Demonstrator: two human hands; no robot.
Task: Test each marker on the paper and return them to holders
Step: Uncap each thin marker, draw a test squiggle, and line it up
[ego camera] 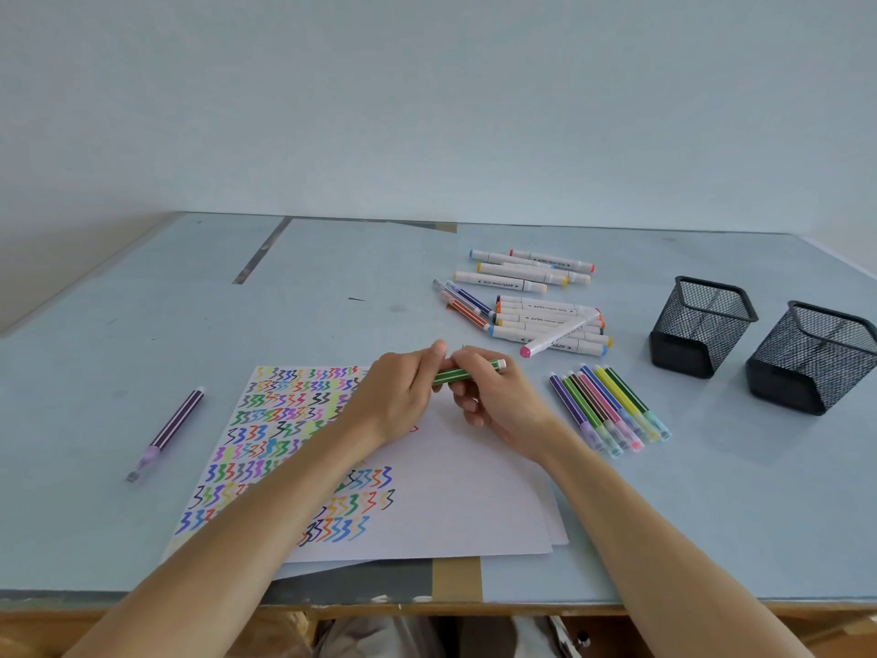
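A green striped marker point(467, 371) lies level between two hands above the top edge of the paper point(441, 505), its white end poking out to the right. The right hand point(493, 396) is curled around the barrel, thumb and forefinger pinching it; the left hand point(403, 396) is closed over the marker's other end, which it hides (whether a cap is coming off or going on cannot be told). By the look of it, this is the capping or uncapping step: it goes best with the barrel kept still in the right hand and the pull or push made straight along the marker's length, so the tip stays off the fingers.

The sheet beneath is crowded with coloured zigzags on its left side and bare on the right, where a fresh test stroke would fit. A purple marker point(168, 432) lies alone, well to the left of the paper. A row of thin striped markers point(610, 408) sits just right of the hands; a heap of white-barrelled markers point(545, 311) lies beyond.

Two black mesh holders, the nearer-left one point(702, 325) and the right one point(814, 358), stand at the far right of the table point(142, 315). No marker shows in either, so the returning appears hardly begun.
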